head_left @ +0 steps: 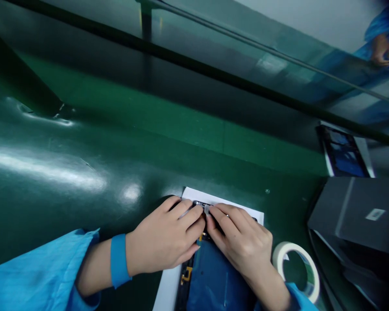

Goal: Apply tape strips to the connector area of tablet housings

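A tablet-like device (pixel 214 276) with its inside exposed lies at the bottom centre, showing a blue panel and gold-coloured flex pieces along its dark left edge. Under it is a white sheet or tray (pixel 168 285). My left hand (pixel 170 233) rests over the upper left of the device, fingers bent and slightly apart, tips on its top edge. My right hand (pixel 243 239) pinches a small pale strip (pixel 207 210) between thumb and index finger at that same edge. The fingers hide most of the spot they touch.
A roll of cream tape (pixel 296 248) lies right of my right hand, beside a dark grey box (pixel 356 211) with a white label. Behind it lies another opened device (pixel 345 151). A dark rail (pixel 194 65) crosses the back of the green table (pixel 123 168). Another person's hand (pixel 383 49) shows top right.
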The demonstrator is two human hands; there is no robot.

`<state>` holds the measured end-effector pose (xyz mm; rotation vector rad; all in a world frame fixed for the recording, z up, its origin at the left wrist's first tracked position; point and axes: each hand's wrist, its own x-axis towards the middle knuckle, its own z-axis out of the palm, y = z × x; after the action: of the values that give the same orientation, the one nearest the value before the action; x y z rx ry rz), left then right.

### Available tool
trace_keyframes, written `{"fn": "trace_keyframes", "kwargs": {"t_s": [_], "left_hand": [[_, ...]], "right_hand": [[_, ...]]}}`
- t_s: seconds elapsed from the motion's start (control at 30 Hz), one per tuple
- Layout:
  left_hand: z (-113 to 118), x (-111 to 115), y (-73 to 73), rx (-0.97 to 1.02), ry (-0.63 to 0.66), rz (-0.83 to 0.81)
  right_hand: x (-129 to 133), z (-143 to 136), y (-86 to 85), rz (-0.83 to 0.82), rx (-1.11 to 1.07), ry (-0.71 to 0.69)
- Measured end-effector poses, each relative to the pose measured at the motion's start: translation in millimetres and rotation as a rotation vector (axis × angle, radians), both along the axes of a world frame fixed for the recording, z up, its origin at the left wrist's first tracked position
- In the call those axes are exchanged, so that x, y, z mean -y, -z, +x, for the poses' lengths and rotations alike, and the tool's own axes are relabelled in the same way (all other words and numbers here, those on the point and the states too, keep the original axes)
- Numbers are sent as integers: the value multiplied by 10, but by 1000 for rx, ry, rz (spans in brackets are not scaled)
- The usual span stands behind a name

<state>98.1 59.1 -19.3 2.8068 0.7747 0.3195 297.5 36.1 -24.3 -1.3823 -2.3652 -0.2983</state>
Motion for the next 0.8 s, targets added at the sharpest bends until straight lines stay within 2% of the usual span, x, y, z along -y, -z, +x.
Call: {"fn": "trace_keyframes", "kwargs": {"t_s": [0.33,0.47,0.57,0.63,0.7,0.8], "left_hand": [[10,-6,17,15,-21,-2],[-9,-43,7,30,-23,54],[-19,-105,31,23,6,115],[-22,-129,57,10,23,143],[-20,-133,78,-15,29,169],[-2,-125,84,-62,11,211]], "right_hand": [[38,-72,-58,-140,148,6],[116,-116,-134,-233,168,27],[318,34,-245,-293,71,-77],[539,284,-328,-240,-41,-85],[761,661,-385,-53,-78,85],[945,1327,-384,300,138,492]]}}
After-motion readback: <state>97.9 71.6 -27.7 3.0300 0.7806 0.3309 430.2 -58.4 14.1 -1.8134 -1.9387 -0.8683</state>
